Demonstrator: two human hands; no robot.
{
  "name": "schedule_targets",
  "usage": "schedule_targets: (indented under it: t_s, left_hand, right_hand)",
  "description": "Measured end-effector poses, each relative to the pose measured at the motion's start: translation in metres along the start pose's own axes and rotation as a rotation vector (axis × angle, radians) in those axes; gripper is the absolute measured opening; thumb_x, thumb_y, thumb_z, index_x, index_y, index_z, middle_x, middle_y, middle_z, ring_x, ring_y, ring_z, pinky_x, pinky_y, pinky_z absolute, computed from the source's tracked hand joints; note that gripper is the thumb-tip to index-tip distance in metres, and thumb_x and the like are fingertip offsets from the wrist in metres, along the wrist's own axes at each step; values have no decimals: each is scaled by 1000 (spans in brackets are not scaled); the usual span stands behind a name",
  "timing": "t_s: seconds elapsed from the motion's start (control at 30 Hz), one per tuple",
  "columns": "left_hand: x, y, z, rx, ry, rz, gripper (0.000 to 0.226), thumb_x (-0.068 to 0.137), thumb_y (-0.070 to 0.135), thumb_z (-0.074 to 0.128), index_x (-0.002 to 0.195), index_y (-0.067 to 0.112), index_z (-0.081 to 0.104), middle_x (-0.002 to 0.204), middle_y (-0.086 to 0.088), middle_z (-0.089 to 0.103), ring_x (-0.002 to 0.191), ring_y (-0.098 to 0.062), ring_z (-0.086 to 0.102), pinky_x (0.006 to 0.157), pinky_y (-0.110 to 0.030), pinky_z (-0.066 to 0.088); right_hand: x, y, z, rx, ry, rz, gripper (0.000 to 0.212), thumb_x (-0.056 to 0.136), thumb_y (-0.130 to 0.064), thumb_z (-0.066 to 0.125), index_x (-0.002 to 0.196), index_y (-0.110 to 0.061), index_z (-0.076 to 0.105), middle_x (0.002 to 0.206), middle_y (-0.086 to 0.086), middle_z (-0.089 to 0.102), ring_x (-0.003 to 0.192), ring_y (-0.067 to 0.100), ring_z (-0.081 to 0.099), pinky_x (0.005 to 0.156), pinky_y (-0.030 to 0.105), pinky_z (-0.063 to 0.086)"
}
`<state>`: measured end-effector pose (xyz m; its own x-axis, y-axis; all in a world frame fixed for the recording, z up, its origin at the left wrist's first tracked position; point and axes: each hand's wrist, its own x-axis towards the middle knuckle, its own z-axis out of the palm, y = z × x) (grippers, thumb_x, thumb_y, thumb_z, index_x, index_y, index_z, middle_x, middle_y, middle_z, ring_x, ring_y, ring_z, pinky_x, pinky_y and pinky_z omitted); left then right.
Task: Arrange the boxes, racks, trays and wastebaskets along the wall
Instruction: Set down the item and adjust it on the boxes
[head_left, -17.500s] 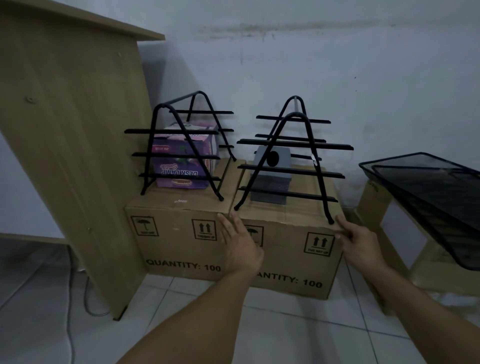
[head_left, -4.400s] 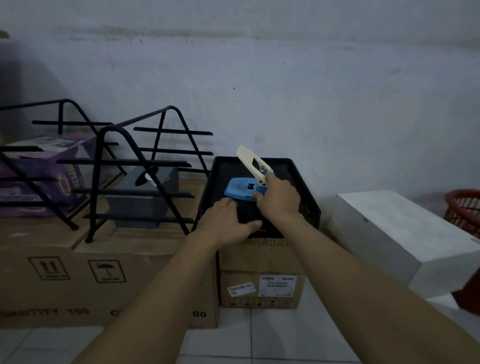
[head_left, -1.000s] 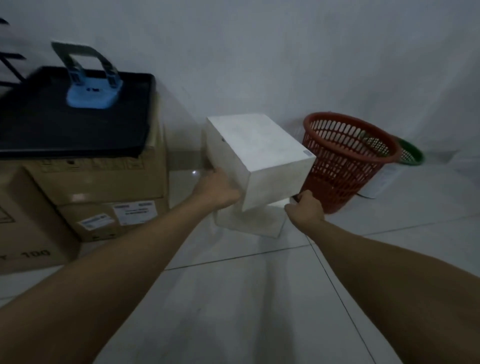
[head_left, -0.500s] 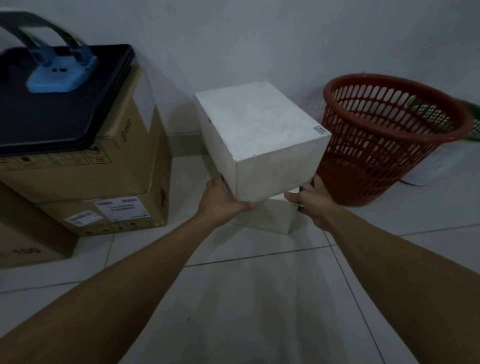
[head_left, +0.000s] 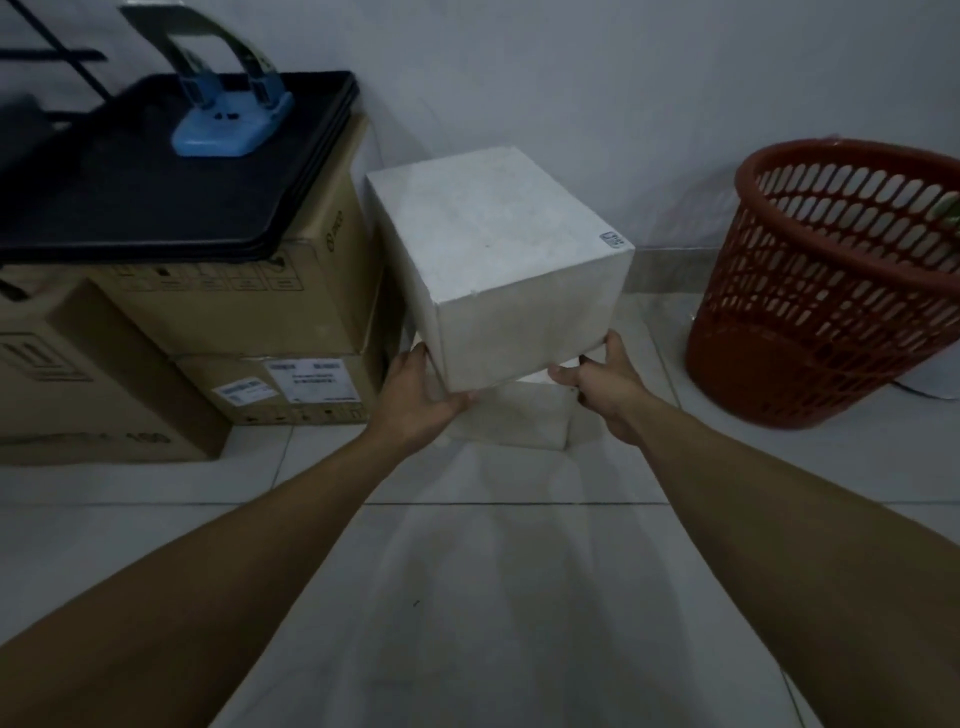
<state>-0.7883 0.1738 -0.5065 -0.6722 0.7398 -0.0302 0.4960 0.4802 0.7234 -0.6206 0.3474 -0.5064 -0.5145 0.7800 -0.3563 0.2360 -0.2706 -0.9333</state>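
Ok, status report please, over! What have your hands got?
Both hands, left and right, grip white box. Box beside stacked cardboard boxes. Red wastebasket stands clear.

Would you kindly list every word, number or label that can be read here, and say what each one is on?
"100": low on the front of the large brown cardboard box at far left, blurred.
White stickers on the lower brown carton: print too small to read.
Handling symbols on the upper brown carton under the black tray: signs only, unclear.
Small sticker on the white box: unreadable.
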Motion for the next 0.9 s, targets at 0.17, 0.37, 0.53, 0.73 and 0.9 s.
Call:
schedule_targets:
  t_s: [0.17,0.37,0.53,0.73,0.9]
  left_hand:
    - [1,-6,-5,-14,-21,46,75,86,43,70,148,20,36,146,-9,41,131,-28,42,105,-37,38]
    - [-4,-13,-10,-130,27,2,52,97,21,58,146,14,40,144,-7,50,131,-26,46,100,-27,34]
    - [-9,-17,-16,-205,91,3,53,98,15,55,147,12,36,143,-6,48,125,-15,44,100,-24,32]
    - [-8,-30,-9,-189,176,20,55,99,14,53,149,10,30,142,-10,50,124,-22,49,97,-23,37]
    - [2,-42,-13,-259,147,-5,55,98,21,54,148,23,31,136,-3,54,115,-24,56,90,-51,55]
  right_hand:
    - [-2,4,4,-62,-26,-26,103,69,-12,86,146,-35,22,129,-6,62,114,17,60,102,41,49]
    - [-26,15,26,-325,17,-159,111,69,-24,88,150,-30,12,129,-3,51,114,18,52,99,32,48]
    - [-35,25,56,-272,174,-201,103,74,-19,83,151,-32,15,137,1,52,118,20,53,97,28,44]
    - [-40,49,70,-215,330,-299,95,77,-20,80,151,-35,22,144,-6,50,125,16,52,105,35,45]
    - [-42,51,60,-231,337,-405,67,82,-9,74,137,-26,39,123,-2,61,107,15,59,94,30,51]
